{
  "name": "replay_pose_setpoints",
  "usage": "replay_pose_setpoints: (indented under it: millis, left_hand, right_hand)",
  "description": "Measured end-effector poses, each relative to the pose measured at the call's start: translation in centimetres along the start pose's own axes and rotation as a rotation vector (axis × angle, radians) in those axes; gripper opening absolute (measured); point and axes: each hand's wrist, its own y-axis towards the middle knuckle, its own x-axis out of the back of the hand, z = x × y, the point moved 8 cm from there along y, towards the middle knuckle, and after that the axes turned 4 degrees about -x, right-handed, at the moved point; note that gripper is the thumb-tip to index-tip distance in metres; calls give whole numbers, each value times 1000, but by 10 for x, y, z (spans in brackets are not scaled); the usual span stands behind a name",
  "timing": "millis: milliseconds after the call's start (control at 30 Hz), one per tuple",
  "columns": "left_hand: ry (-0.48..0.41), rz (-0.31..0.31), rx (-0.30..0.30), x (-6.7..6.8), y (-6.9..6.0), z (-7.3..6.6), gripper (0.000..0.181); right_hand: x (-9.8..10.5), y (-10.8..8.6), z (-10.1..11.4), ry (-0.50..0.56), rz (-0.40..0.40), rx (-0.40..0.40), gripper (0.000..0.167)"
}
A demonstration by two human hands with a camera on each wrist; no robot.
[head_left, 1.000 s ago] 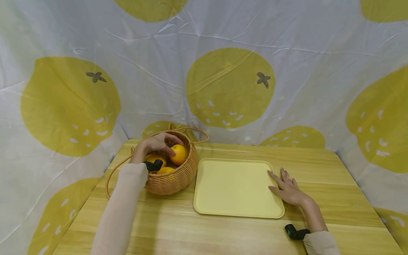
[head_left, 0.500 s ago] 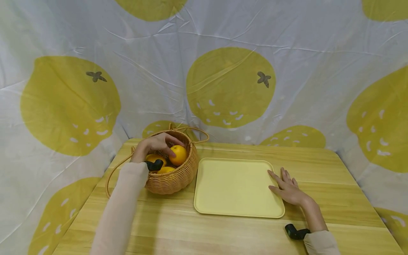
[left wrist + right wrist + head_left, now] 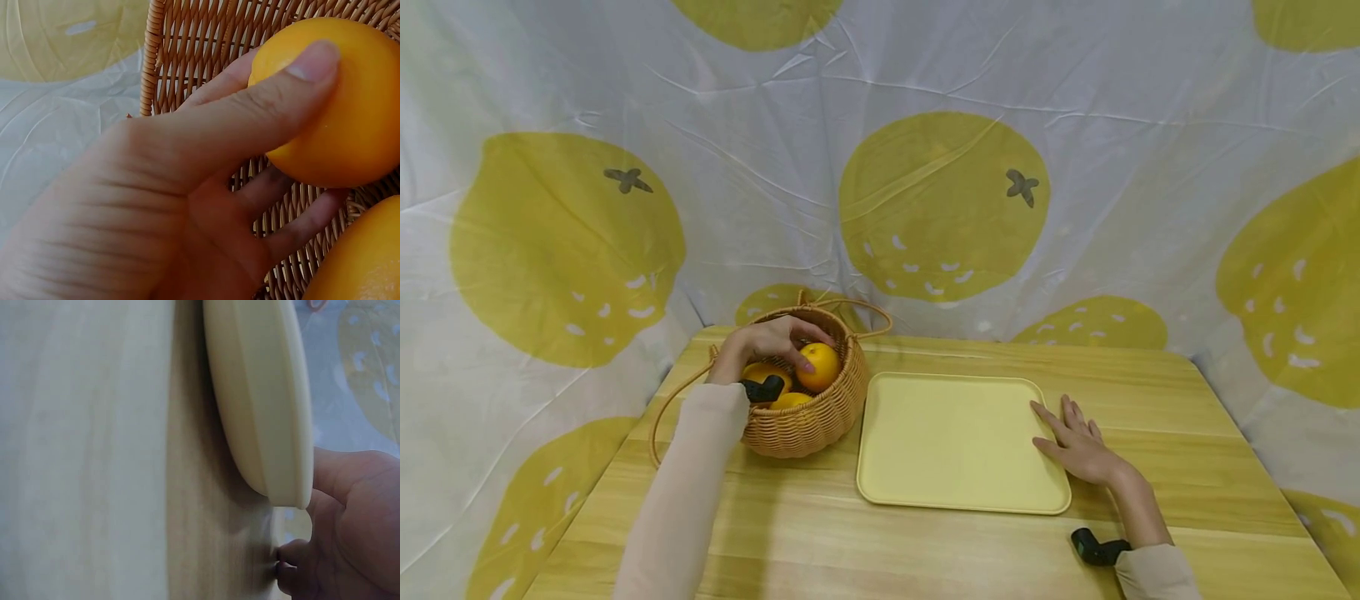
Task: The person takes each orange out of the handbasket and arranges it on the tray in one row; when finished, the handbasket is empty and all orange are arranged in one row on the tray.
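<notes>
Inside the wicker basket (image 3: 805,429), my left hand (image 3: 769,340) holds an orange (image 3: 818,367), thumb on its near side and fingers round behind and beneath it. The left wrist view shows that orange (image 3: 350,119) up close, with a second orange (image 3: 369,262) below it. Two other oranges lie in the basket, partly hidden by the wrist and its black camera. My right hand (image 3: 1082,450) rests at the right edge of the pale yellow tray (image 3: 955,442), fingers spread. In the right wrist view the tray's rim (image 3: 281,425) meets the right hand (image 3: 369,519) near the thumb.
The wooden table (image 3: 970,554) carries the basket at back left and the tray to its right. One basket handle (image 3: 872,321) loops toward the back, another hangs at the left side. A lemon-print cloth (image 3: 775,183) encloses the table at the back and sides.
</notes>
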Motion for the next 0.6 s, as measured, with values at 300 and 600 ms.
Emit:
replay_pose_setpoints:
  millis: [300,600]
  left_hand:
    - [34,-66,24,4,0,3,56]
    - [41,10,-33,1,-1,1,61]
  right_hand:
    - [-1,2,-4,-2,3,1,69]
    - [0,1,-1,-3,2,-3,70]
